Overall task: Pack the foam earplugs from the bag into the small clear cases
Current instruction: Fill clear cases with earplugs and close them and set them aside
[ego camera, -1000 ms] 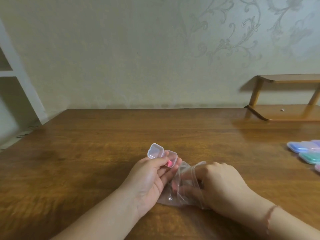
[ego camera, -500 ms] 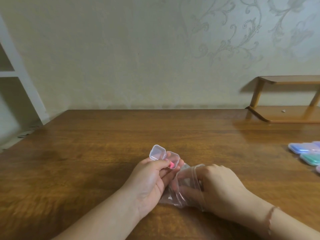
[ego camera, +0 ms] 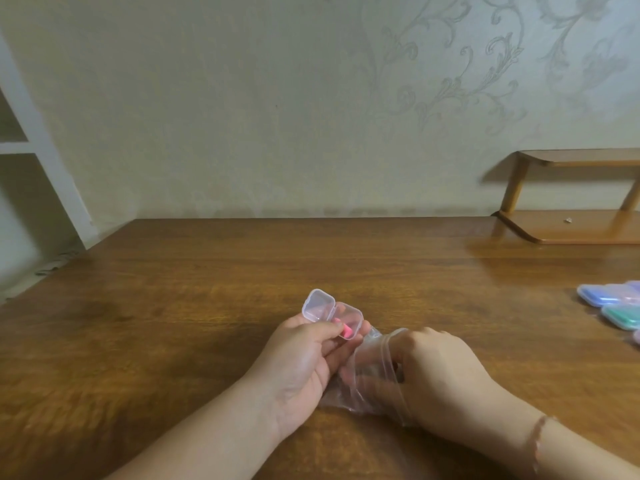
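The left hand [ego camera: 304,362] grasps a small clear case [ego camera: 332,315], thumb over its near edge, lid hinged open and standing up on the far side. A pink earplug [ego camera: 346,330] lies in the open half, just past the thumb tip. Right beside that grip, the right hand [ego camera: 440,372] has its fingers curled inside a crumpled clear bag [ego camera: 367,375] on the table [ego camera: 173,323]; what they pinch cannot be told. Closed coloured cases [ego camera: 620,304] lie well to the right.

Head camera looks forward-down, close over table [ego camera: 173,306].
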### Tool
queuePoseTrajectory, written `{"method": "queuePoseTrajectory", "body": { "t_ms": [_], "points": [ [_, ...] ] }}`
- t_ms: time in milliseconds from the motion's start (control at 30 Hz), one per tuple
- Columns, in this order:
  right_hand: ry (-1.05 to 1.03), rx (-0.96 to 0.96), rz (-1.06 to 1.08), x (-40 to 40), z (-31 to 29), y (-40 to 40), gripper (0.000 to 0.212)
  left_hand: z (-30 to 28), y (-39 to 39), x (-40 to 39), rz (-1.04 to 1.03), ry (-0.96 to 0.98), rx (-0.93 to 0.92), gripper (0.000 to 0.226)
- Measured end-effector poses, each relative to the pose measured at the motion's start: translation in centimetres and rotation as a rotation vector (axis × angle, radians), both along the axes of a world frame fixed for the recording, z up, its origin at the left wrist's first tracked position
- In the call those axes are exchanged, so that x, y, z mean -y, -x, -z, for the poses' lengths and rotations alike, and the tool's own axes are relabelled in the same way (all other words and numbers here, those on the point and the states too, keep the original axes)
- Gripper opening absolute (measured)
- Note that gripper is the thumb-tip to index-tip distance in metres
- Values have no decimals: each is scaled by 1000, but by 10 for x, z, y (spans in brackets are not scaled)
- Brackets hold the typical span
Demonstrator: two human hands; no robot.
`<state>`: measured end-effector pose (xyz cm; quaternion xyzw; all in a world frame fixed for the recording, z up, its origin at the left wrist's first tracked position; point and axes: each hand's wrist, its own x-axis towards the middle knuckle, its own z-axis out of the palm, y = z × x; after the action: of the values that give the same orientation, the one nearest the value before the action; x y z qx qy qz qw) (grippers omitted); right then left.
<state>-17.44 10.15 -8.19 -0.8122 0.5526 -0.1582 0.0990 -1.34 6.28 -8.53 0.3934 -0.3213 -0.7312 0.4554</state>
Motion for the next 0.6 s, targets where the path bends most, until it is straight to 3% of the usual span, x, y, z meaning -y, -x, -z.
{"method": "queuePoseTrajectory", "body": {
  "t_ms": [133, 300, 367, 500, 600],
  "points": [
    [-24, 63, 57, -2, -8, 5, 2, -2, 0, -1, 30, 49, 23, 18],
    [0, -31, 118, -6, -26, 18, 20, -3, 1, -2, 4, 46, 31, 18],
    [-12, -14, 137, -9, -44, 29, 16, -4, 1, -4, -30, 33, 37, 18],
    [-1, 191, 105, -18, -68, 43, 9, -13, 0, -8, -73, 134, 111, 19],
    [192, 369, 77, -24, -67, 34, 18, -24, -3, -12, -45, 257, 134, 15]
  ]
}}
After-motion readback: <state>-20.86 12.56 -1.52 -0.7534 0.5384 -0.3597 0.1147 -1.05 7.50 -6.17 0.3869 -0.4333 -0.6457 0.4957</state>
